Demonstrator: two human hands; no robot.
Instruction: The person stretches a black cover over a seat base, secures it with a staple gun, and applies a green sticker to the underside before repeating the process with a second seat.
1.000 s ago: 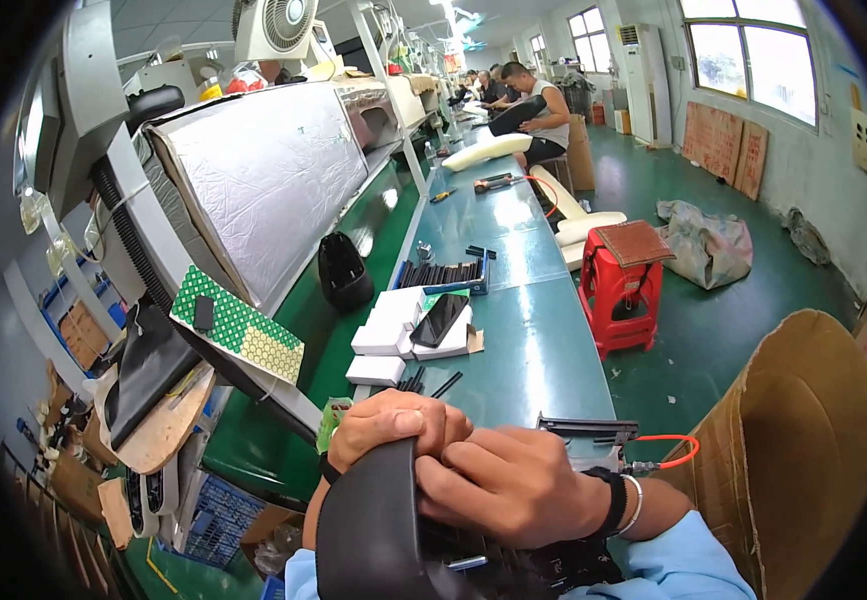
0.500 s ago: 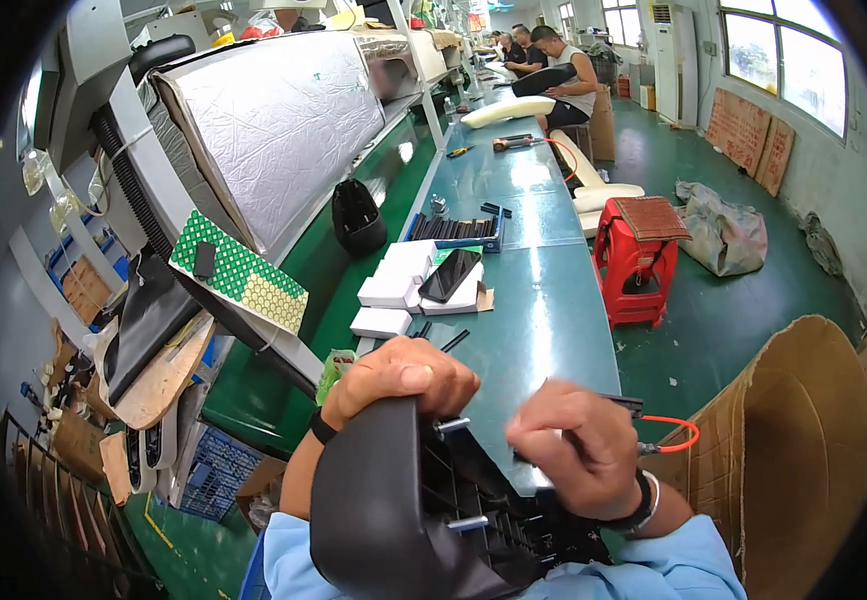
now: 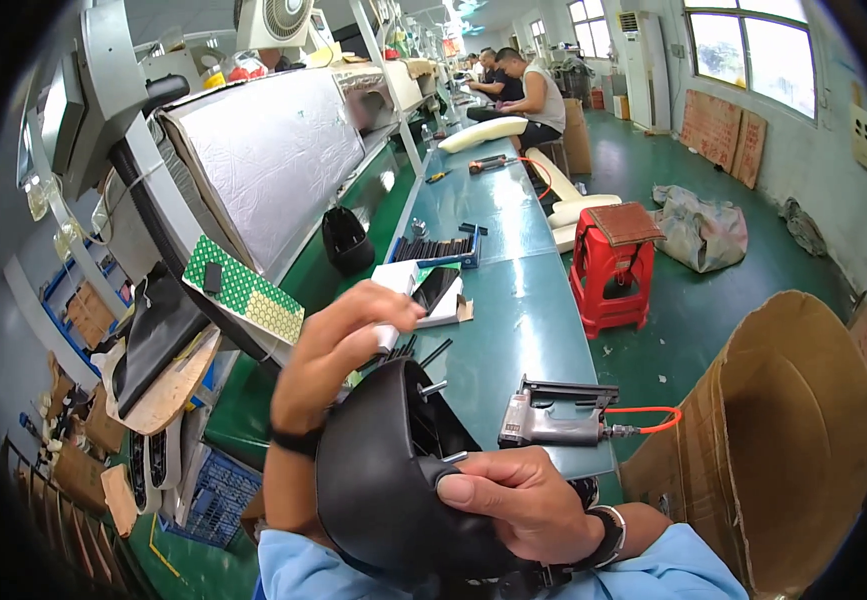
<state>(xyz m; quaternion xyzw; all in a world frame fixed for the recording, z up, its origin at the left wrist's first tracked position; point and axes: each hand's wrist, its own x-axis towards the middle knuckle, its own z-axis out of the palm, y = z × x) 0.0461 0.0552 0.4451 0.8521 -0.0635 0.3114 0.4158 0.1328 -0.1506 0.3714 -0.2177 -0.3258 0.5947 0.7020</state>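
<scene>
At the green bench (image 3: 513, 310), the person's right hand (image 3: 525, 508) pinches the edge of a black cover (image 3: 368, 490); the left hand (image 3: 336, 345) hangs above it, thumb and fingers apart.

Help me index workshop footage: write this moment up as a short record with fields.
Left hand: raised above the black cover, fingers part bent, nothing seen in it
Right hand: thumb and fingers pinching the cover's edge
Cover: hollow, two metal pins showing at its opening
Bench: staple gun with orange hose; phone on white boxes; blue tray of black strips
Right of bench: red stool; carton
</scene>
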